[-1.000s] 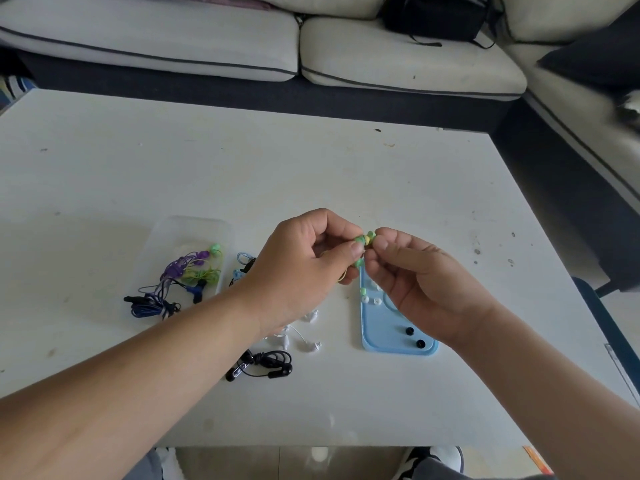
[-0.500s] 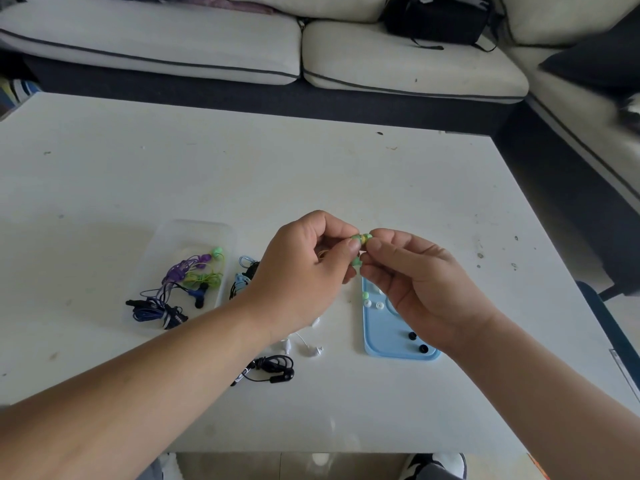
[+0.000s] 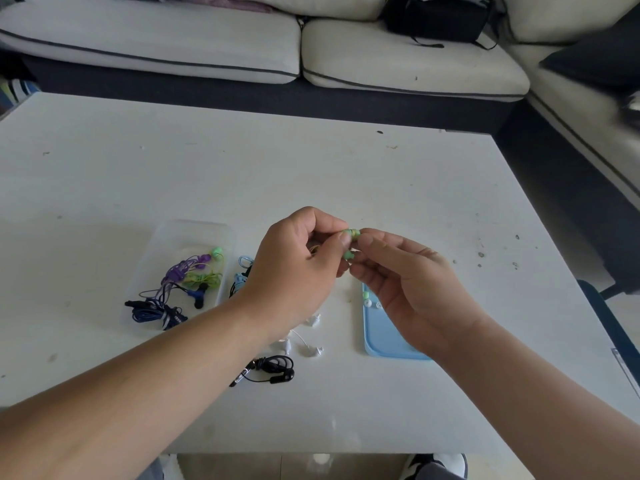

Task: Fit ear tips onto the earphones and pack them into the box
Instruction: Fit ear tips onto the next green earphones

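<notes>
Partly done: several earphones in box at left; green earphone pinched between left hand and right hand; black earphones unpacked on tabletop.

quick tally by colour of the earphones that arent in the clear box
green earphones: 1, pinched between left hand and right hand
black earphones: 1
white earphones: 1
light blue earphones: 1, partly hidden by the left hand
total: 4
</notes>
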{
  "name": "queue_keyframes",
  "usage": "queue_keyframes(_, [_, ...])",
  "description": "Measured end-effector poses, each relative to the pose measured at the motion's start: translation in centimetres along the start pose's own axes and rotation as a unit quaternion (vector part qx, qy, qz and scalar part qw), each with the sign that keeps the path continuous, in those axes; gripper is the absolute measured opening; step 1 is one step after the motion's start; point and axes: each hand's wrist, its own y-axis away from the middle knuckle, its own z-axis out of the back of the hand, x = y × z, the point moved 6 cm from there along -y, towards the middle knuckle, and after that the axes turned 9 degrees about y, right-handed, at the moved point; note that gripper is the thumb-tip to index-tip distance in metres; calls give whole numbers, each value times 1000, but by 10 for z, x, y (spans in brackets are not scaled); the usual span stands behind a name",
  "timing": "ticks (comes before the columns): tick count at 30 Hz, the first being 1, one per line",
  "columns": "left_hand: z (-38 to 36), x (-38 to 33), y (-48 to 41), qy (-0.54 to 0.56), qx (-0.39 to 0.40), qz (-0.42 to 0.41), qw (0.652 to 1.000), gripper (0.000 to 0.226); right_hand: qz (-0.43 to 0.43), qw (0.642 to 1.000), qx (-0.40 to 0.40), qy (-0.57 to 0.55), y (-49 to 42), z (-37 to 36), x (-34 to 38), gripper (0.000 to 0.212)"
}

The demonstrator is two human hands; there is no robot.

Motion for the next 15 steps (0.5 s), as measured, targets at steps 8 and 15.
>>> queue_keyframes(8, [-2,2,1,6,11,4,1000,5,8,999,-6,33,0,5,3,12])
queue_keyframes(15, [0,6,-3,31,2,10,999,6,41,995,-35,83,4,7,8,9])
